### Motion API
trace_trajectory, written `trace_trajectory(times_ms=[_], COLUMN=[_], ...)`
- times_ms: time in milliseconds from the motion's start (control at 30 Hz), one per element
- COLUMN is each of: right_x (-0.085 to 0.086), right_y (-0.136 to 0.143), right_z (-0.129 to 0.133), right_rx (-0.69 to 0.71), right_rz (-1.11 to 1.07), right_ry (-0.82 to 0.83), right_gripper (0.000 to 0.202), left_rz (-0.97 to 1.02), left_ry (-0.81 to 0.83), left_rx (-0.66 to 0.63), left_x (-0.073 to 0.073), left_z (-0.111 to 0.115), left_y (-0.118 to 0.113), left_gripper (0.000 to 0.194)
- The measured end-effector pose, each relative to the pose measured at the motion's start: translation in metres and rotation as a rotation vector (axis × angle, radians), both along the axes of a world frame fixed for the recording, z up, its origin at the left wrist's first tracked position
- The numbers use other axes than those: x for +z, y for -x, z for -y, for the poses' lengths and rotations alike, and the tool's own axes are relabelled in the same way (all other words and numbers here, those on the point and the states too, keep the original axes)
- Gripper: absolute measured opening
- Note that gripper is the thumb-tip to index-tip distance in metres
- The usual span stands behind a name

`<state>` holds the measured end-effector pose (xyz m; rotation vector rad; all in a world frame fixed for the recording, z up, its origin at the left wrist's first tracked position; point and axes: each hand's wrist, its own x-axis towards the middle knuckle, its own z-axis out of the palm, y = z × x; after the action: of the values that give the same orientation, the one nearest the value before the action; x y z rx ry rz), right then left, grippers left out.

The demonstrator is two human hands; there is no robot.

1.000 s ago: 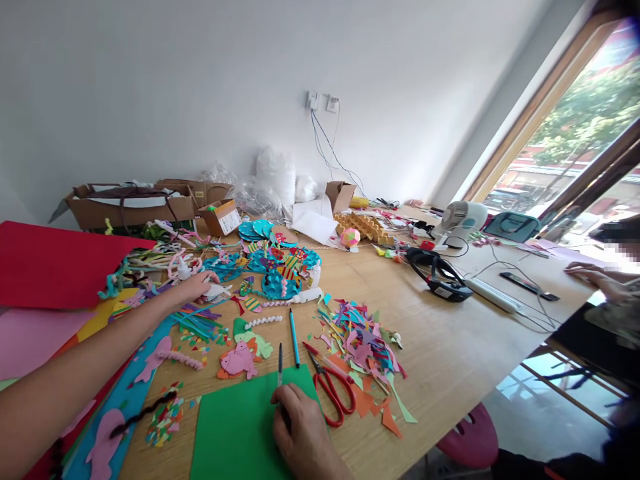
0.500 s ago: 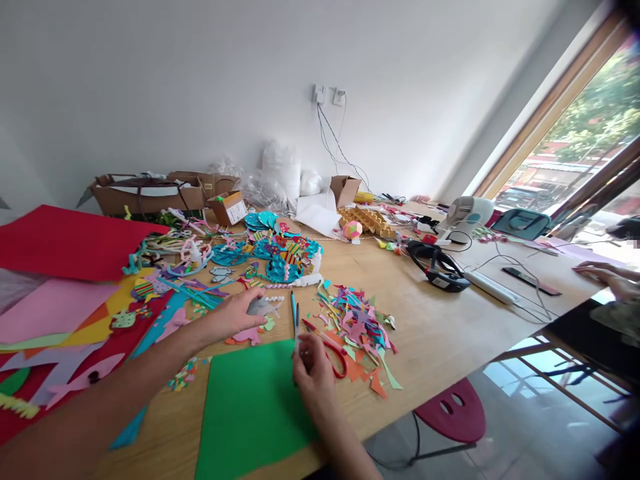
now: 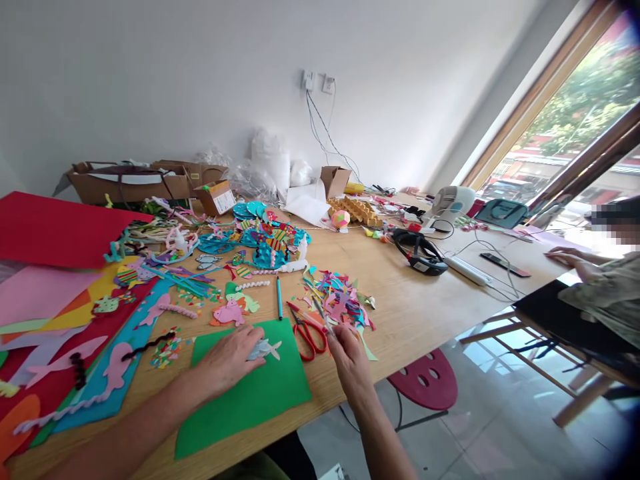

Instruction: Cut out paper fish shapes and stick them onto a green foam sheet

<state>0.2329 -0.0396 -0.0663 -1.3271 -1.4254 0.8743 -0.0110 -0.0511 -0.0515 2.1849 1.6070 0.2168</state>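
Note:
My left hand (image 3: 233, 353) lies on the green sheet (image 3: 240, 407), its fingers closed over a grey paper fish (image 3: 265, 348) whose tail sticks out to the right. In my right hand (image 3: 353, 360) is a slim pen (image 3: 321, 312), tip pointing up and left, held above the table just right of the sheet. Red-handled scissors (image 3: 307, 337) lie between that hand and the sheet. A blue pen (image 3: 279, 299) rests just beyond the sheet's far edge. Left of it are a pink paper fish (image 3: 229, 312) and a white twisted pipe cleaner (image 3: 253, 285).
Colourful paper scraps (image 3: 345, 300) are heaped beyond my right hand. Layered coloured sheets (image 3: 50, 300) cover the left side. A black headset (image 3: 420, 252), a white fan (image 3: 450, 203) and a phone (image 3: 505, 264) sit to the right. Another person (image 3: 605, 293) sits at the table's far right.
My left hand has brought the grey fish nearer, onto the green sheet. My right hand has moved right with the pen, off the sheet. The view has shifted somewhat.

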Motion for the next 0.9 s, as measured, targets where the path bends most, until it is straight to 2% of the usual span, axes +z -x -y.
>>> trace_trajectory(times_ms=[133, 300, 500, 567, 667, 900], right_x=[-0.003, -0.009, -0.006, -0.003, -0.001, -0.007], right_y=[0.012, 0.020, 0.025, 0.027, 0.030, 0.049], right_z=[0.004, 0.002, 0.001, 0.002, 0.003, 0.002], right_rx=[0.060, 0.116, 0.153, 0.182, 0.216, 0.256], right_rz=[-0.016, -0.102, -0.019, 0.009, 0.024, -0.041], right_ry=[0.039, 0.096, 0.054, 0.063, 0.087, 0.140], right_gripper=[0.030, 0.018, 0.011, 0.011, 0.010, 0.006], left_rz=[-0.022, -0.024, 0.034, 0.050, 0.076, 0.126], left_ry=[-0.035, -0.075, -0.137, -0.150, -0.156, -0.176], left_rx=[-0.007, 0.002, 0.015, 0.030, 0.041, 0.071], left_x=[-0.007, -0.016, -0.034, -0.037, -0.037, -0.028], left_z=[-0.001, -0.001, -0.001, 0.001, 0.002, 0.005], left_y=[-0.003, -0.003, 0.000, 0.002, 0.003, 0.005], left_gripper=[0.019, 0.019, 0.034, 0.034, 0.028, 0.030])
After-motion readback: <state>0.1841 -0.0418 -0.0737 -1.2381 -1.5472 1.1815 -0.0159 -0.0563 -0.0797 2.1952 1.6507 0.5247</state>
